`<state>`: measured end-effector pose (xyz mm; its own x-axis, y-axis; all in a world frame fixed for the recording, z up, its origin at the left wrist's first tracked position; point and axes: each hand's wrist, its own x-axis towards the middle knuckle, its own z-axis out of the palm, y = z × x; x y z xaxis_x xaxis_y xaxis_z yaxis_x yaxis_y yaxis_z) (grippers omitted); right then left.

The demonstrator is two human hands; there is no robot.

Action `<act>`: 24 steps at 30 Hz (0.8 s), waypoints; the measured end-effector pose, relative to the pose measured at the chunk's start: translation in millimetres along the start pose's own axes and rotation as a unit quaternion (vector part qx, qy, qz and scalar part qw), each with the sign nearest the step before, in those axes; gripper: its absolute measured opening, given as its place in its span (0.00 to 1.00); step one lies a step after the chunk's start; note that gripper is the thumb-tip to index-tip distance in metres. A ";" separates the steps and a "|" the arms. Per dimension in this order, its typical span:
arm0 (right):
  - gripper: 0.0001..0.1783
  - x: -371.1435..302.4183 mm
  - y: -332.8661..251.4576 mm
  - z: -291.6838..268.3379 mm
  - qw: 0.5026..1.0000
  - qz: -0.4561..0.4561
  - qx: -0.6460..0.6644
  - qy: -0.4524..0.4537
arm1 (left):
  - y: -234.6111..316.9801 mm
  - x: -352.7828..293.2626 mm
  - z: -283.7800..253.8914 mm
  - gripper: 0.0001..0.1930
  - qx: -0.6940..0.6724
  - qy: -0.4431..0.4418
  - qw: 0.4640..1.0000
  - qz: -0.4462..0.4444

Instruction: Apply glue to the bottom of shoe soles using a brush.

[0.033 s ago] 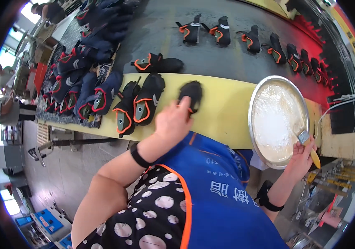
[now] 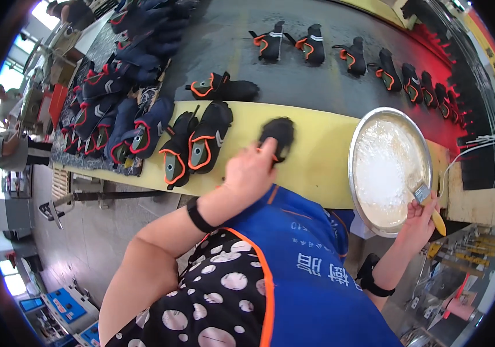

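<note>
Fingers of the left hand (image 2: 251,169) press a black shoe piece (image 2: 278,134) on the yellow table (image 2: 317,156), while the right hand (image 2: 418,215) grips a brush (image 2: 427,199) at the glue bowl's (image 2: 356,173) rim, where drips could foul the piece.

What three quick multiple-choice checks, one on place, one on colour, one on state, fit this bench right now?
1. Where is the metal basin?
A. on the floor
B. at the yellow bench's right end
C. on the dark belt

2. What colour trims the two shoe uppers left of the left hand?
A. orange
B. green
C. white

3. What does the right hand hold?
A. nothing
B. a shoe piece
C. a brush

Answers: B, the basin sits at that end; A, orange edging shows; C, its bristles meet the basin rim.
</note>
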<state>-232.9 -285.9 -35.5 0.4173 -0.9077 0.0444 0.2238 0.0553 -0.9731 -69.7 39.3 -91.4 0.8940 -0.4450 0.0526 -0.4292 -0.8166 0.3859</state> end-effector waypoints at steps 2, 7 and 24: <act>0.19 -3.3 0.9 -6.6 0.999 0.033 0.011 -0.032 | 14.9 -4.4 11.0 0.31 -0.025 -0.024 0.998 0.047; 0.14 -8.0 -3.0 -15.0 0.998 0.050 0.029 -0.034 | 4.5 4.4 13.4 0.32 -0.192 -0.124 0.973 0.029; 0.09 -1.3 28.8 19.3 0.840 -0.168 -0.492 -0.156 | -19.5 38.9 23.6 0.40 -0.464 -0.210 0.847 -0.153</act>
<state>-210.0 -275.1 -59.2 0.7213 -0.6411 0.2620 -0.3961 -0.6922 -0.6033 -29.6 29.3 -118.6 0.7363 -0.5160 -0.4377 0.2751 -0.3627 0.8904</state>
